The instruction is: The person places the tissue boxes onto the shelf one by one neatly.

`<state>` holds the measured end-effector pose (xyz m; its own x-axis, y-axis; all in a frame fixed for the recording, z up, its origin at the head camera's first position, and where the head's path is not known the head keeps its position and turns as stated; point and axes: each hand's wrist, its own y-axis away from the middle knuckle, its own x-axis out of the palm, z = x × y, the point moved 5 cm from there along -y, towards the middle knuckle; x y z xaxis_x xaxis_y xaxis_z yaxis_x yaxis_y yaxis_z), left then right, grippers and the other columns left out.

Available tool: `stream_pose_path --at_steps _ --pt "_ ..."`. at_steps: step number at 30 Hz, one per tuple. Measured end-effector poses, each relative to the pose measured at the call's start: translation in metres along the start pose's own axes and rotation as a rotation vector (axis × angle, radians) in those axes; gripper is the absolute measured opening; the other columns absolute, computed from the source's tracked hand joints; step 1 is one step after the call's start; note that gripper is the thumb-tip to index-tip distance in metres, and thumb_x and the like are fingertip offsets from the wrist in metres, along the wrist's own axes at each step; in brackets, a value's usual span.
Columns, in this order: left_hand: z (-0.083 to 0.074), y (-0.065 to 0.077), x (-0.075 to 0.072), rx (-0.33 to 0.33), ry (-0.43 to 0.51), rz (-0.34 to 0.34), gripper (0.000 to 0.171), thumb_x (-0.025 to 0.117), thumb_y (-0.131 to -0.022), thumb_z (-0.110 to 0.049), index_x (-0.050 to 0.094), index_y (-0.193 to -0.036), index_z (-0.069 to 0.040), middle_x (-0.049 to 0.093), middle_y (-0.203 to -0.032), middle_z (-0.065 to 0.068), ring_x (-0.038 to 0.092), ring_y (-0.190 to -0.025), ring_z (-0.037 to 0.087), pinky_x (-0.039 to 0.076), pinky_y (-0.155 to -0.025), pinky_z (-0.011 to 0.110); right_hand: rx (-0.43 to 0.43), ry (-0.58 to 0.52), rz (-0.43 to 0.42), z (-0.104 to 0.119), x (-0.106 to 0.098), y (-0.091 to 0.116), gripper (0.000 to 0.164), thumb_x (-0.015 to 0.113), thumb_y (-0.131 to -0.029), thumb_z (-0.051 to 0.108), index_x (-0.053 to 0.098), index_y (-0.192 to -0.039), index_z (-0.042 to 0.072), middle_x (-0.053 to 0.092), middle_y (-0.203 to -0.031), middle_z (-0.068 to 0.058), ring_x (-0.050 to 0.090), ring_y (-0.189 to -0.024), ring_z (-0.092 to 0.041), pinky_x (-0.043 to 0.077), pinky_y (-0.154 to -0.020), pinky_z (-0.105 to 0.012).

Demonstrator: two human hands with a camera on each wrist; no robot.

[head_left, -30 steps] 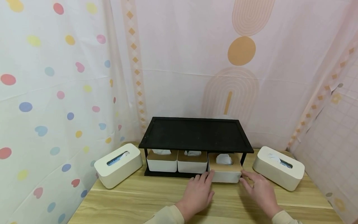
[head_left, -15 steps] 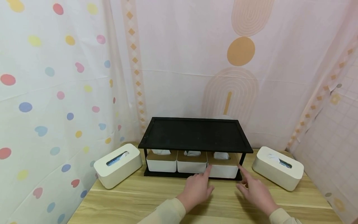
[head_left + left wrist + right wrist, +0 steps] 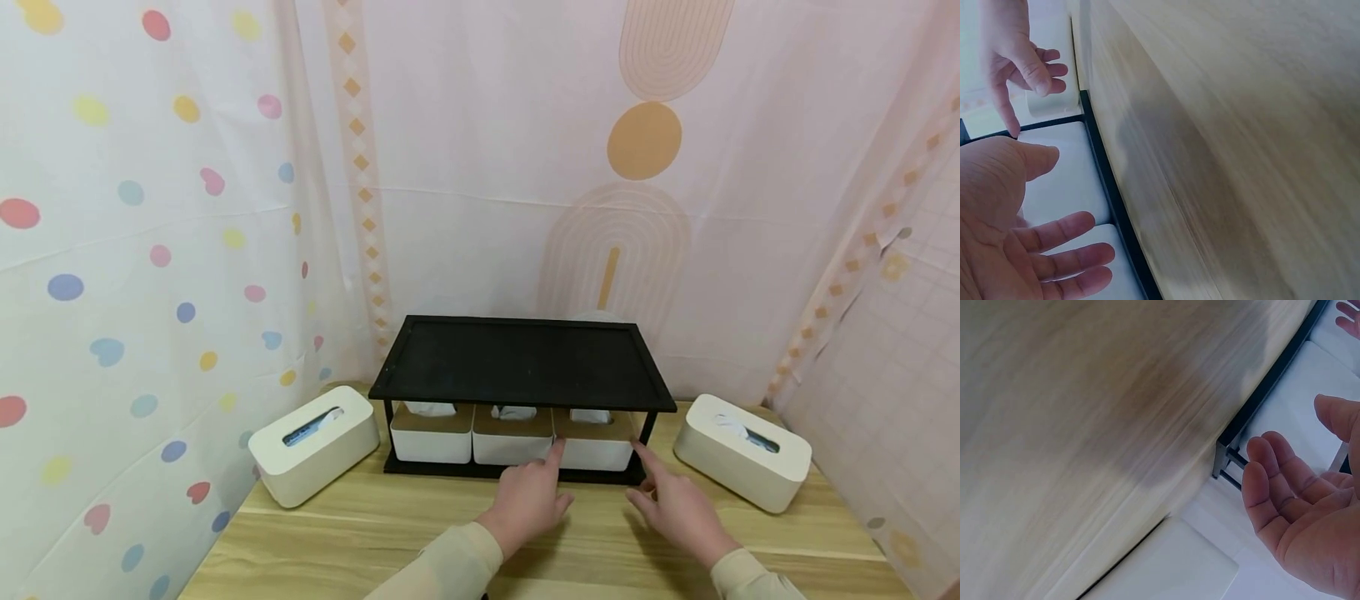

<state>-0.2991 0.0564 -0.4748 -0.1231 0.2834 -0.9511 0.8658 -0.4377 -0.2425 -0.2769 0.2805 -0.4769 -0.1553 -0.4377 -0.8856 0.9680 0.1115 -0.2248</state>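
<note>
Wooden tabletop [image 3: 360, 533] beneath black rack [image 3: 517, 362]; dotted curtain [image 3: 150, 292]

Curtained-in table corner, from where I stand; home, shop or studio, can't tell. White cloth hanging with multicoloured dots [image 3: 150, 275] at left, pale pink cloth hanging with peach arches [image 3: 495, 183] behind, yellowish wood-grain tabletop [image 3: 360, 533] before them.

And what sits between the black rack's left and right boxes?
The middle box, in line between the left box and the right box; the head view shows it.
</note>
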Motion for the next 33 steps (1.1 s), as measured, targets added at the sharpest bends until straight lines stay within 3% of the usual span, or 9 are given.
stream_pose_path --at_steps 4,16,20,25,29,31,33 --pt "0.000 -0.001 0.000 0.002 -0.031 -0.008 0.079 0.079 -0.096 -0.045 0.045 -0.159 -0.011 0.069 -0.076 0.000 0.055 -0.054 0.011 0.041 -0.046 0.028 -0.007 0.001 0.002 0.001 0.000 -0.001 0.077 0.081 -0.096 0.023 0.044 -0.162 0.008 0.081 -0.092 0.000 0.063 -0.066 -0.005 0.050 -0.058 -0.030" --pt "-0.001 0.002 -0.001 0.036 -0.045 -0.019 0.078 0.079 -0.097 -0.044 0.047 -0.158 -0.009 0.069 -0.077 -0.001 0.056 -0.056 0.009 0.040 -0.047 0.026 0.004 -0.010 0.006 -0.001 0.003 0.000 0.079 0.081 -0.097 0.024 0.042 -0.164 0.009 0.082 -0.102 -0.010 0.070 -0.071 -0.012 0.053 -0.057 -0.033" --pt "-0.002 0.004 -0.001 0.028 -0.067 -0.004 0.075 0.077 -0.097 -0.046 0.049 -0.156 -0.009 0.073 -0.083 0.000 0.064 -0.062 0.012 0.044 -0.049 0.028 0.008 -0.035 0.005 -0.003 -0.003 0.001 0.078 0.078 -0.099 0.023 0.039 -0.164 0.006 0.082 -0.106 -0.014 0.075 -0.079 -0.017 0.058 -0.063 -0.036" --pt "-0.001 0.010 -0.002 0.029 -0.080 0.018 0.071 0.076 -0.097 -0.047 0.054 -0.152 -0.009 0.077 -0.088 0.000 0.068 -0.067 0.013 0.046 -0.051 0.028 -0.027 0.012 -0.162 -0.019 -0.032 0.004 0.071 0.079 -0.097 0.020 0.047 -0.155 -0.003 0.078 -0.113 -0.024 0.076 -0.093 -0.038 0.061 -0.079 -0.055" --pt "0.000 0.017 -0.005 0.038 -0.045 0.067 0.071 0.076 -0.098 -0.046 0.054 -0.153 -0.007 0.079 -0.098 0.003 0.072 -0.075 0.015 0.052 -0.057 0.029 -0.006 0.089 -0.311 -0.051 -0.070 0.002 0.079 0.086 -0.088 0.022 0.047 -0.147 -0.015 0.063 -0.132 -0.040 0.061 -0.114 -0.061 0.048 -0.098 -0.071" --pt "0.000 0.022 -0.005 0.050 -0.033 0.089 0.071 0.076 -0.098 -0.047 0.055 -0.153 -0.007 0.081 -0.106 0.005 0.075 -0.084 0.017 0.056 -0.062 0.031 0.062 0.108 -0.305 -0.074 -0.089 -0.003 0.095 0.087 -0.087 0.032 0.039 -0.152 -0.018 0.052 -0.139 -0.047 0.050 -0.121 -0.067 0.039 -0.103 -0.075" --pt "-0.001 0.026 -0.006 0.068 -0.032 0.108 0.071 0.076 -0.098 -0.048 0.056 -0.152 -0.008 0.081 -0.109 0.005 0.076 -0.089 0.017 0.059 -0.066 0.032 0.150 0.110 -0.231 -0.099 -0.105 -0.008 0.110 0.085 -0.088 0.046 0.028 -0.156 -0.019 0.043 -0.142 -0.052 0.044 -0.124 -0.070 0.036 -0.103 -0.077"
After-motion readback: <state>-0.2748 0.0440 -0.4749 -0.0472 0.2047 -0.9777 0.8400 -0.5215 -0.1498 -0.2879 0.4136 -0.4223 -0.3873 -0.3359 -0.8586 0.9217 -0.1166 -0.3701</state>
